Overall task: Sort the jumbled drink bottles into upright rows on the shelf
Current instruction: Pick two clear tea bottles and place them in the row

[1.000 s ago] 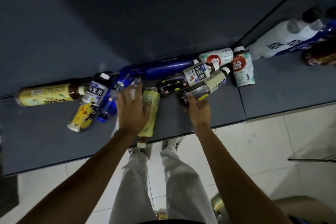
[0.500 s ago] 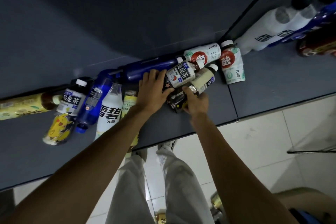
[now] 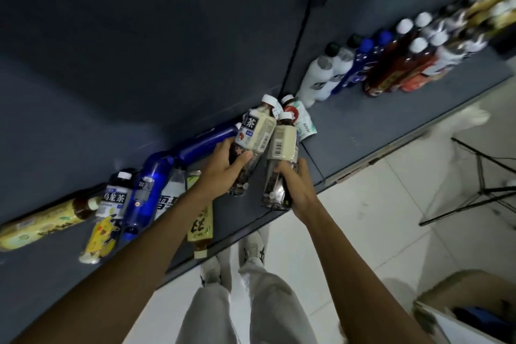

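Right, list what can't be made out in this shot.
Head view only:
- Far rows: labels blurred, too small to read.
- White bottle: label cut off by left arm.
- Juice bottles: partly behind the two tea bottles held by left hand and right hand.

Both hands have lifted bottles out of the jumble. The left hand (image 3: 223, 167), which 1 s ago lay on the bottles lying nearer the left and 0.5 s ago reached to the middle of the pile, now grips a tea bottle (image 3: 252, 139) with its cap raised. The right hand (image 3: 296, 184), earlier pressed onto a lying bottle at the shelf's (image 3: 363, 131) front, now clasps a second bottle (image 3: 280, 159), also cap up, just beside the first. The view has swung right, so an upright row (image 3: 391, 64) of bottles farther along the shelf now shows, where only 2 or 3 showed before.
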